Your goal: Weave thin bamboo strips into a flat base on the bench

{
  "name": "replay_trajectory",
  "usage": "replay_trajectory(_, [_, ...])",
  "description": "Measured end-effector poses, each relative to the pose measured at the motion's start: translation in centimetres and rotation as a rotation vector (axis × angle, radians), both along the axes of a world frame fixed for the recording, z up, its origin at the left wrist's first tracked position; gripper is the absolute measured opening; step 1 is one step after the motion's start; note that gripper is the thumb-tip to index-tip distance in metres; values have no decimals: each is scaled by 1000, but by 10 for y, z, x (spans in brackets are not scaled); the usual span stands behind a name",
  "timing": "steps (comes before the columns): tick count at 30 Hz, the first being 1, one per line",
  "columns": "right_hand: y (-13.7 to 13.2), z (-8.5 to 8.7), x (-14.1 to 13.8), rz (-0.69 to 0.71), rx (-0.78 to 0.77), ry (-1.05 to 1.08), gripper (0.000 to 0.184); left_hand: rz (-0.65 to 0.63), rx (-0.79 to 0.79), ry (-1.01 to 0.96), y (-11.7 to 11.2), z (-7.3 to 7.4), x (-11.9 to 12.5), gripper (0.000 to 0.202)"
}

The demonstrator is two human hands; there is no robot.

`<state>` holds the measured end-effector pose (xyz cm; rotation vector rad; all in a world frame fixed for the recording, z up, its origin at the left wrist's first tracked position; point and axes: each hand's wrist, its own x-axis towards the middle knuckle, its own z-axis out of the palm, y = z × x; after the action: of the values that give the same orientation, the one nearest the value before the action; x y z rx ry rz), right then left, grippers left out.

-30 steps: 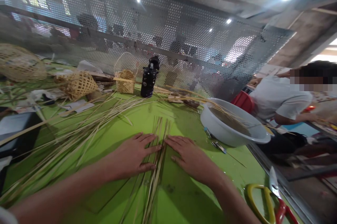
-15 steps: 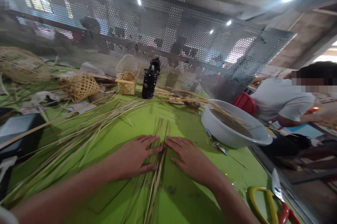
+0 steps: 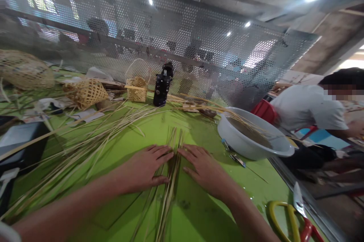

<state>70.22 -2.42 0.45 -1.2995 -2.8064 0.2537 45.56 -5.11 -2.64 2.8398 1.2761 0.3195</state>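
Thin bamboo strips [image 3: 169, 192] lie lengthwise on the green table in front of me, in two narrow groups at their far ends. From the left, my left hand [image 3: 150, 166] lies flat, fingers stretched onto the strips and thumb pointing across them. My right hand [image 3: 200, 166] faces it from the other side, fingers extended and touching the right edge of the strips, thumb apart. Neither hand grips anything. Between the fingertips a small gap shows the strips.
More long strips [image 3: 93, 139] spread across the left. Behind stand a small woven basket [image 3: 137, 89] and a dark bottle [image 3: 161, 89]. At right are a basin [image 3: 223, 130] of water, scissors [image 3: 300, 206] and a utility knife [image 3: 237, 160]. A co-worker [image 3: 307, 103] sits beyond.
My left fingers have drawn back slightly, so the fingertips of the two hands are a little farther apart. The co-worker at right has shifted slightly rightward.
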Motion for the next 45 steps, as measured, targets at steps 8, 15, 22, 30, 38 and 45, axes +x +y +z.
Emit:
replay_trajectory(8, [4, -13, -10, 51, 38, -22, 57, 4, -5, -4, 1, 0, 1, 75])
replay_trajectory(15, [6, -20, -12, 47, 89, -9, 56, 28, -63, 19, 0, 0, 1, 78])
replay_trajectory(22, [4, -20, -13, 36, 74, -7, 57, 31, -61, -5, 1, -4, 0, 80])
replay_trajectory(30, [1, -21, -15, 18, 69, 31, 56, 16, -39, -17, 3, -8, 0, 80])
replay_trajectory(38, [1, -20, -15, 17, 72, 15, 58, 42, -98, 0, 1, -5, 0, 81])
replay_trajectory(45, [-1, -19, -16, 24, 71, 18, 58, 28, -68, -11, 2, -7, 0, 81])
